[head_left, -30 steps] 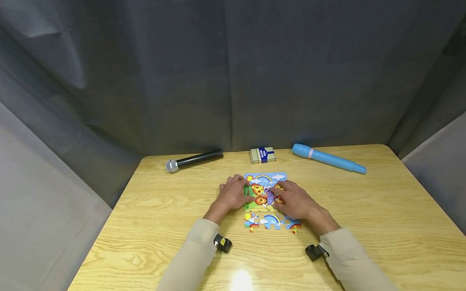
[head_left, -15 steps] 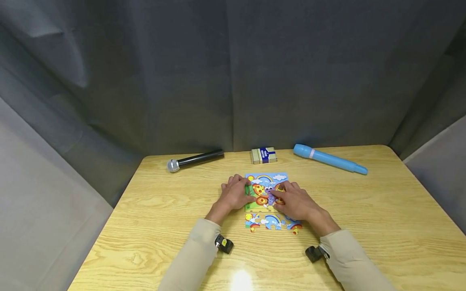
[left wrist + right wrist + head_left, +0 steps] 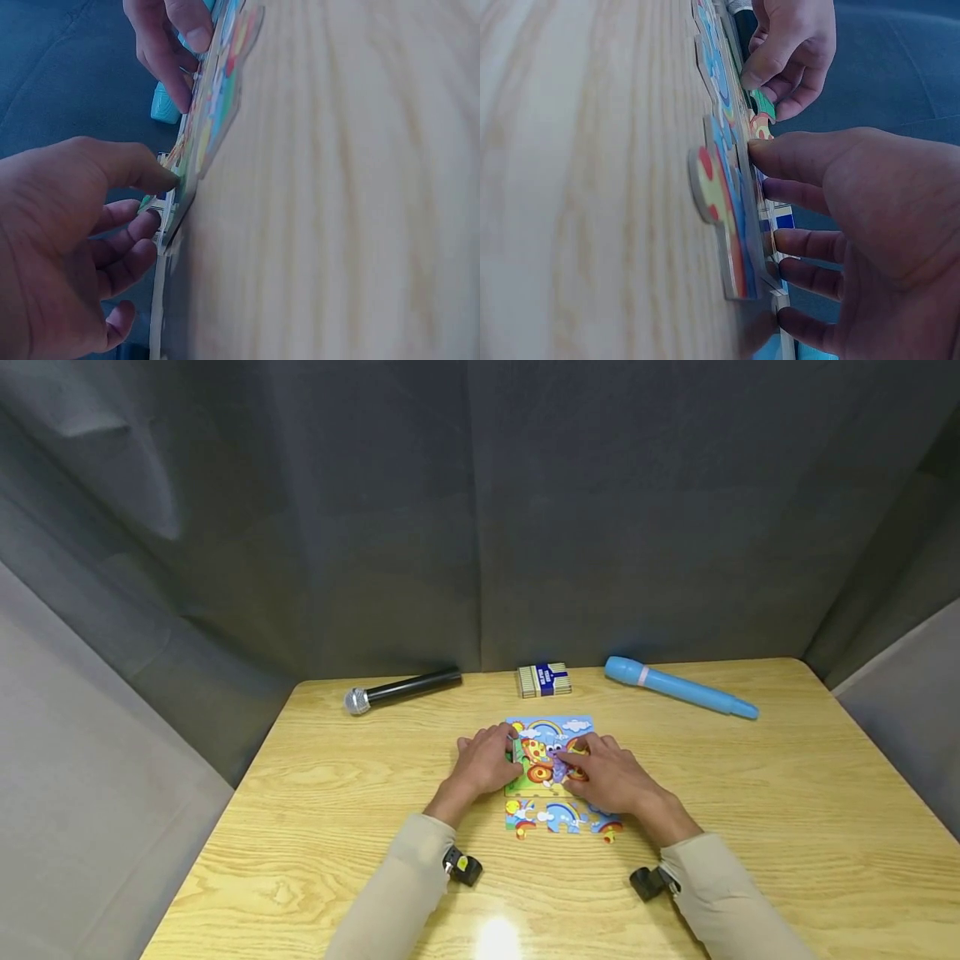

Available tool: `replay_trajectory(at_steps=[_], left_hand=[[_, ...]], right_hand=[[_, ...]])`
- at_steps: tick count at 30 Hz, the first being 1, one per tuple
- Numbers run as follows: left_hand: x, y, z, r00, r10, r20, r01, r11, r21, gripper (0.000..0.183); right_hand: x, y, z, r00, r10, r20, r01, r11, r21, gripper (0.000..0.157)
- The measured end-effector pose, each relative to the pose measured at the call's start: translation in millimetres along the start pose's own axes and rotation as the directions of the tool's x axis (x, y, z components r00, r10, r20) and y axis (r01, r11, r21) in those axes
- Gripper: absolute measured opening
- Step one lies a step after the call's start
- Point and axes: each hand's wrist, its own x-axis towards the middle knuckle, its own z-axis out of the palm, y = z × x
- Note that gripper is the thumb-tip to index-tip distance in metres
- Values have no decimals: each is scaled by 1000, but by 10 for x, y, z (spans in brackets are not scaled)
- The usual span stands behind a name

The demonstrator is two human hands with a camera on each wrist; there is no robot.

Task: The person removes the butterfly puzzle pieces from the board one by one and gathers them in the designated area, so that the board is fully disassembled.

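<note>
A picture puzzle (image 3: 540, 772) with a purple butterfly lies flat on the table in the head view. At its left side my left hand (image 3: 483, 766) pinches a green puzzle piece (image 3: 763, 106) between thumb and fingers; the piece is tilted up from the puzzle in the right wrist view. My right hand (image 3: 609, 777) rests on the right part of the puzzle, thumb and fingers spread, with the index fingertip over the butterfly's body. This hand covers part of the right wing. In front of the puzzle lie loose puzzle pieces (image 3: 562, 817) with sky and rainbow parts.
A black microphone (image 3: 408, 687) with a silver head lies at the back left of the wooden table (image 3: 300, 827). Behind the puzzle is a bundle of sticks with a blue label (image 3: 544, 680). A blue microphone-shaped thing (image 3: 678, 687) lies back right. Dark cloth (image 3: 375, 527) hangs behind.
My left hand has shifted slightly, and the green puzzle piece under its fingers has tilted up from the left side of the puzzle. My right hand has stayed in place.
</note>
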Motion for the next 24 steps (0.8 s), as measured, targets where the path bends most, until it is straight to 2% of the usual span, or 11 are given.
replay_trajectory(at_steps=[8, 14, 24], left_hand=[[-17, 5, -11, 998, 8, -59, -7, 1000, 8, 41], [-58, 10, -16, 998, 35, -48, -36, 999, -15, 41], [-209, 18, -44, 994, 101, -39, -103, 994, -43, 41]], right_hand=[[0, 18, 6, 1000, -11, 2, 11, 1000, 1, 50], [-12, 37, 0, 1000, 0, 4, 0, 1000, 12, 50], [1, 77, -7, 1000, -6, -5, 6, 1000, 11, 50]])
